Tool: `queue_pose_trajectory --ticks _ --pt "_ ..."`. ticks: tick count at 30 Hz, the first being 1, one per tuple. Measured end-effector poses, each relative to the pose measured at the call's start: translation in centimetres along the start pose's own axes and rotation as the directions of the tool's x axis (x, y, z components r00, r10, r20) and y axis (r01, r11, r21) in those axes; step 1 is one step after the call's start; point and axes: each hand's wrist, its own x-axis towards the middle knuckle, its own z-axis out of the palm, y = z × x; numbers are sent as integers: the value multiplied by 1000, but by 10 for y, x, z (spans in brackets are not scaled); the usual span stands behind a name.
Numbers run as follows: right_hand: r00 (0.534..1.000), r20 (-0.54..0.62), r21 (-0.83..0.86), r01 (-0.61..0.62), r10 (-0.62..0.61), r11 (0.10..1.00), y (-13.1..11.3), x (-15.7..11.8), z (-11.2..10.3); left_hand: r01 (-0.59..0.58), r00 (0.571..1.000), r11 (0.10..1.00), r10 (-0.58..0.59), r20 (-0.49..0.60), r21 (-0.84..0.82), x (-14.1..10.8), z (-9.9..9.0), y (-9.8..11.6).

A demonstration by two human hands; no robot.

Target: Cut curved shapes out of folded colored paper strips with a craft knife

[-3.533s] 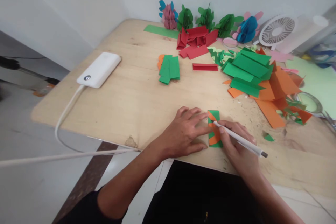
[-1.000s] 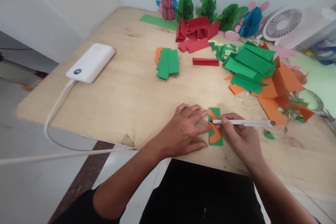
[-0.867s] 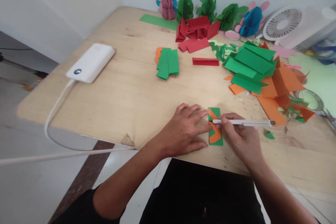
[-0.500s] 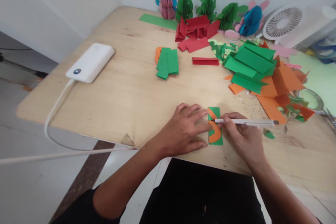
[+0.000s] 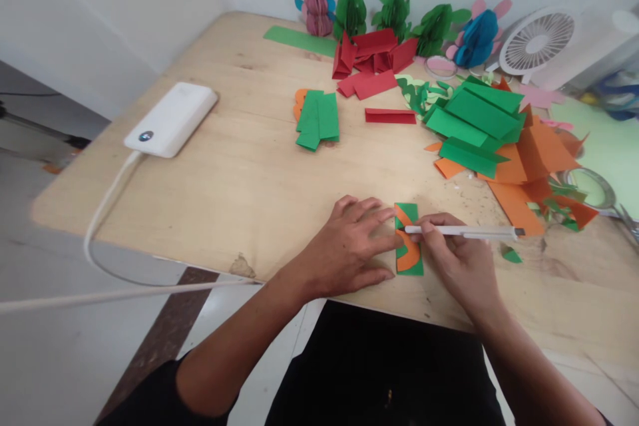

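Near the front edge of the wooden table lies a green paper strip (image 5: 418, 267) with a curved orange paper shape (image 5: 412, 254) on top of it. My left hand (image 5: 352, 246) rests flat with fingers spread, its fingertips pressing the left side of the orange shape and the strip. A white pen (image 5: 449, 231) is gripped in my right hand (image 5: 464, 263), lying nearly level. Its tip touches the papers at the notch of the orange shape, close to my left fingertips.
Folded green papers (image 5: 479, 116) and orange papers (image 5: 549, 146) are heaped at the right. Red papers (image 5: 374, 53), a small green stack (image 5: 319, 116) and paper figures (image 5: 394, 13) sit further back. A white power bank (image 5: 174, 116) with a cable stands left; a white fan (image 5: 538, 43) stands back right.
The pen and my right hand have shifted slightly to the left along the edge of the orange shape. My left hand stays in place.
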Motion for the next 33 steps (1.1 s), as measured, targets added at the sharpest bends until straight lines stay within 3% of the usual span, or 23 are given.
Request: queue_pose_trajectory --ticks 9,33 --pt "1000 -16 49 -11 11 999 -1 -1 1 2 1000 1000 -2 -7 -9 0 -1 1" --pt "1000 -19 -12 9 -9 1000 5 0 -3 0 1000 1000 0 -15 -5 0 0 0"
